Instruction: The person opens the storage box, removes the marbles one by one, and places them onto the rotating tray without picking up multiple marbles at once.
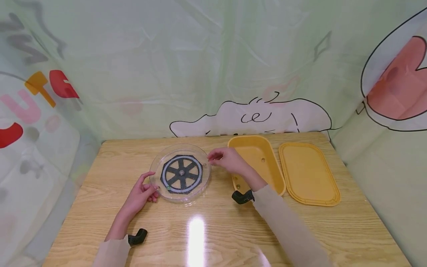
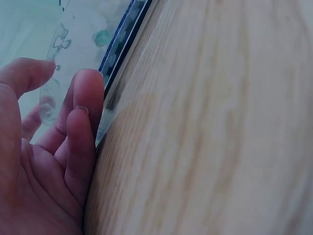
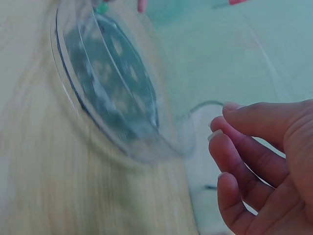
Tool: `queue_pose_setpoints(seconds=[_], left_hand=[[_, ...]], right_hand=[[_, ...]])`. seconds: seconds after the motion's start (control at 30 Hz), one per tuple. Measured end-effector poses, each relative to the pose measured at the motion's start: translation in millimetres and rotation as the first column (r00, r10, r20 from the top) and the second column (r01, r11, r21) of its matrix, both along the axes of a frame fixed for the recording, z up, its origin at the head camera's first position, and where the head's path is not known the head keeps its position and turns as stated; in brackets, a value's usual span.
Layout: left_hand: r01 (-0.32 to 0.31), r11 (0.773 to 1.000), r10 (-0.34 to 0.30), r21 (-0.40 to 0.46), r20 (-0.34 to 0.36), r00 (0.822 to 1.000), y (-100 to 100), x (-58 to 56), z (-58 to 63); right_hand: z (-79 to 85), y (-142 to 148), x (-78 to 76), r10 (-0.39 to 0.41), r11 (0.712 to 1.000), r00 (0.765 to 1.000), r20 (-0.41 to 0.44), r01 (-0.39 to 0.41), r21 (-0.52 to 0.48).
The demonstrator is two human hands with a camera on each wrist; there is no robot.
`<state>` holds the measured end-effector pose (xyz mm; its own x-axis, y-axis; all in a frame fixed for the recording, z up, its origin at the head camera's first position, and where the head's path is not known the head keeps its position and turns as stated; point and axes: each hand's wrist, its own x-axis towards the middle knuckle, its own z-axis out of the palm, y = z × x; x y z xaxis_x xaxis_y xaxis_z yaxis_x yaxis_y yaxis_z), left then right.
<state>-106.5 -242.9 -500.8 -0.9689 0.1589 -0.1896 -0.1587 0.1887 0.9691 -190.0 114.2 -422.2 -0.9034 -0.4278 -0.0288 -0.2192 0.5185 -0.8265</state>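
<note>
A clear round dish (image 1: 207, 177) with a dark spoked wheel pattern (image 1: 183, 189) lies on the table. My left hand (image 1: 139, 196) grips its left rim; in the left wrist view the hand's fingers (image 2: 87, 100) lie about the transparent wall. A green marble (image 1: 168, 188) sits at the dish's lower left. A clear marble (image 1: 204, 165) is near its right wall. Beside that wall hovers my right hand (image 1: 228, 160), thumb and fingertips close together. No object shows between them in the right wrist view, where the hand (image 3: 264, 161) is apart from the dish.
Right of the dish stands a yellow tray (image 1: 281, 181) with a few small marbles (image 1: 263, 160) inside, partly under my right forearm. A flat yellow lid (image 1: 310, 174) lies farther right. A printed cloth (image 1: 150, 74) hangs behind the wooden table (image 1: 160, 237).
</note>
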Motion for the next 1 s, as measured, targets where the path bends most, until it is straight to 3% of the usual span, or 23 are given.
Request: queue_pose_setpoints(seconds=[0.27, 0.43, 1.0], left_hand=[[-0.002, 1.0, 0.002, -0.011, 0.002, 1.0, 1, 0.8, 3.1], [0.008, 1.0, -0.008, -0.008, -0.012, 1.0, 0, 0.6, 2.4], [-0.006, 1.0, 0.006, -0.02, 0.006, 1.0, -1, -0.1, -0.5]], right_hand=[[6.7, 45, -6.0, -0.048, 0.999, 0.998, -0.036, 0.047, -0.027], [1.3, 65, -13.4, -0.061, 0.998, 0.996, -0.059, 0.061, -0.008], [-27.4, 78, -28.4, -0.052, 0.994, 0.997, 0.054, 0.047, 0.096]])
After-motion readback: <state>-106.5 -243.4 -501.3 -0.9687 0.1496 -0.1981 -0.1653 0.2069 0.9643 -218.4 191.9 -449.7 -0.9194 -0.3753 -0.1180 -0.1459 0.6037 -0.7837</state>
